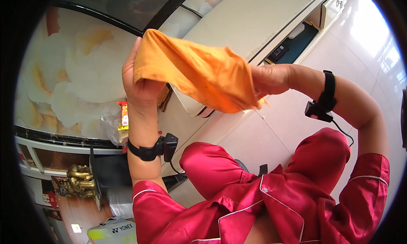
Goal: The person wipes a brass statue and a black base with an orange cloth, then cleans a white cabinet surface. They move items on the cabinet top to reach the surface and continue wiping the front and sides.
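An orange cloth [194, 72], with a stitched hem at its left end, is stretched in loose folds between my two raised hands. My left hand [140, 81] holds the hemmed end; its thumb is outside and its fingers are partly hidden beneath the fabric. At the other end my right hand [270, 78] grips the cloth's edge, slightly blurred, with its fingertips covered by the fabric. Each forearm wears a black strap with a small device, the left one [155, 148] and the right one [322, 99].
A cream-topped cabinet [254, 18] has a pulled-out drawer [300, 43] holding small items. Left, a snack packet [123, 115] and clear plastic bag [111, 126] lie by the glossy patterned panel [73, 69]. Brass figurines [81, 182] and a Yonex bag [114, 233] are at lower left.
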Demonstrator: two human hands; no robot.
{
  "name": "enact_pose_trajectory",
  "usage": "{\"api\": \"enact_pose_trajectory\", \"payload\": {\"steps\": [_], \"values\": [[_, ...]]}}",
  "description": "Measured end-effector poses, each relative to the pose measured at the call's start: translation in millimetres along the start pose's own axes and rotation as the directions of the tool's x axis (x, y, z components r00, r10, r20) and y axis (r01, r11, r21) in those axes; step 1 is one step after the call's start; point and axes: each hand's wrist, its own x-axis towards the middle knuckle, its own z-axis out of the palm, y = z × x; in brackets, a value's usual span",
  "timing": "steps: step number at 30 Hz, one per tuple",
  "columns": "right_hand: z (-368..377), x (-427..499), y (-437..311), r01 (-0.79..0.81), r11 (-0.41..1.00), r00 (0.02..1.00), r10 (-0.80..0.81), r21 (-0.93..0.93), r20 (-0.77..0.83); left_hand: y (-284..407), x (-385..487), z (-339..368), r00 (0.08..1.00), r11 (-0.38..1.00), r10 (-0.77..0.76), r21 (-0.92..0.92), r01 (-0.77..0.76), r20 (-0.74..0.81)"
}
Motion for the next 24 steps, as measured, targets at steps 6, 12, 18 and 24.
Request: {"api": "enact_pose_trajectory", "payload": {"steps": [6,12,18,24], "values": [[-11.9,-13.6,-18.5,0.217,0.76,0.94,-0.331,0.613,0.078,-20.5,15.3,-19.6,0.864,0.714,0.191,0.67,0.204,-0.467],[-19.7,-9.9,-32.5,0.266,0.726,0.851,-0.486,0.634,0.2,-104.2,-12.4,7.2,0.966,0.179,-0.06,0.955,-0.237,0.251],[-27.7,-19.3,-40.5,0.321,0.718,0.907,-0.42,0.617,0.016,-115.4,-11.8,19.9,0.937,0.691,-0.349,0.665,0.283,-0.036],[-49.4,-44.3,-31.2,0.187,0.975,0.705,-0.048,0.121,-0.707,-90.2,-12.9,1.4,0.904,0.892,-0.426,0.173,0.418,0.017]]}}
